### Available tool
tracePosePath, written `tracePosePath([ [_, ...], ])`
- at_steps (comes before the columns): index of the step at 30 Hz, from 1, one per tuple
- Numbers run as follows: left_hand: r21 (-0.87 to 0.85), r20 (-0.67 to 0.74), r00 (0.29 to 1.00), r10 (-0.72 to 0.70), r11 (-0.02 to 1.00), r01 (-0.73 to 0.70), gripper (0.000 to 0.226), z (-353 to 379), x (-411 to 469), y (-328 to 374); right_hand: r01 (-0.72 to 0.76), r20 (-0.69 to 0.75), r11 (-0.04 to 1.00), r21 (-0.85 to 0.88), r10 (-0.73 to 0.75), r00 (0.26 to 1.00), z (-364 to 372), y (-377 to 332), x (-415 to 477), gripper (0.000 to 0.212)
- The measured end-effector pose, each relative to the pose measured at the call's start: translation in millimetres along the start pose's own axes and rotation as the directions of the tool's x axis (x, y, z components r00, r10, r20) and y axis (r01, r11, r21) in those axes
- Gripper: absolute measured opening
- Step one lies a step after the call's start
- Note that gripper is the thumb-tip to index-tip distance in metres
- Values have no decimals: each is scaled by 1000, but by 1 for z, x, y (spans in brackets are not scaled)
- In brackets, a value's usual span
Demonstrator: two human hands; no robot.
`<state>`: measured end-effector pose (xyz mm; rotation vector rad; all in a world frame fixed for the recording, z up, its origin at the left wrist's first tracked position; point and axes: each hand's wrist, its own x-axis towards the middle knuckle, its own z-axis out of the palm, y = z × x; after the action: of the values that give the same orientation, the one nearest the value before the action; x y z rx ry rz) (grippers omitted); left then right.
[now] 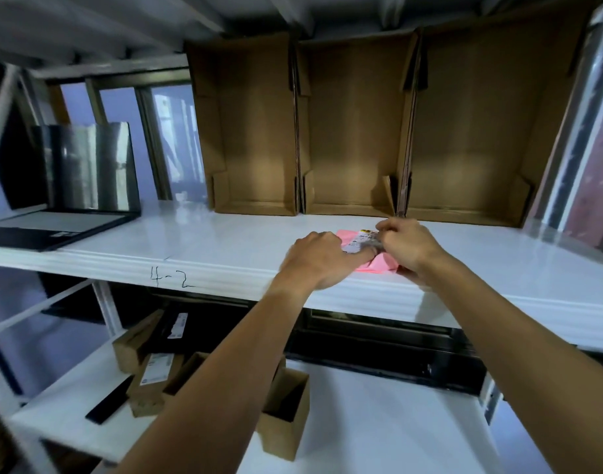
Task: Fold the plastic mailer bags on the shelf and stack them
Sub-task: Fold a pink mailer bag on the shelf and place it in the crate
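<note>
A pink plastic mailer bag (pixel 378 263) with a white printed label lies folded small near the front edge of the white shelf (pixel 225 244). My left hand (pixel 319 260) lies on the bag's left part, its index finger stretched along the bag and pressing it down. My right hand (pixel 408 244) is over the bag's right side, fingers curled and pinching the labelled part of the bag. Much of the bag is hidden under both hands.
Three empty open cardboard boxes (pixel 355 131) stand side by side at the back of the shelf. An open laptop (pixel 71 200) sits at the left. The shelf edge is marked "4-2". Several small cardboard boxes (pixel 286 412) lie on the lower shelf.
</note>
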<state>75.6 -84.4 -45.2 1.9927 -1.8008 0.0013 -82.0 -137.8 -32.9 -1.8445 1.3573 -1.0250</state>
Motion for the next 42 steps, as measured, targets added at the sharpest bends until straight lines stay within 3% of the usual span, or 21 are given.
tracePosePath([
  [2,-9,0,1000,1,1000,-1,91,0,1,0,-14,51,999,-46,17,999,2,0,1,44],
  [5,-31,12,1000,28,999,-28,81,0,1,-1,21,146,983,-183,6,989,6,-1,6,25],
  [8,-36,28,996,90,995,-89,68,-1,1,-1,16,212,977,-211,30,977,9,-5,1,16],
  [13,-11,121,980,157,988,-156,43,-6,1,1,0,311,984,-176,56,949,7,-11,-8,24],
  [18,36,169,979,115,992,-123,45,-6,3,2,56,415,976,-213,38,909,8,-20,-10,40],
  [22,74,243,960,136,985,-158,51,-8,1,4,48,394,972,-229,48,918,5,-18,-10,47],
  [27,88,272,950,154,979,-184,53,-13,-3,4,5,411,967,-253,103,906,0,-11,3,31],
  [32,39,254,962,102,993,-115,58,-16,-10,7,-38,399,969,-244,136,907,2,6,17,58],
  [35,35,243,966,93,994,-104,61,-17,-10,8,8,326,959,-283,88,941,-3,7,16,59],
  [39,56,229,970,76,994,-92,61,-17,-10,10,106,125,940,-325,-68,990,-15,15,13,43],
  [42,59,226,972,70,995,-86,61,-16,-10,10,150,111,904,-401,-115,987,-13,20,14,36],
])
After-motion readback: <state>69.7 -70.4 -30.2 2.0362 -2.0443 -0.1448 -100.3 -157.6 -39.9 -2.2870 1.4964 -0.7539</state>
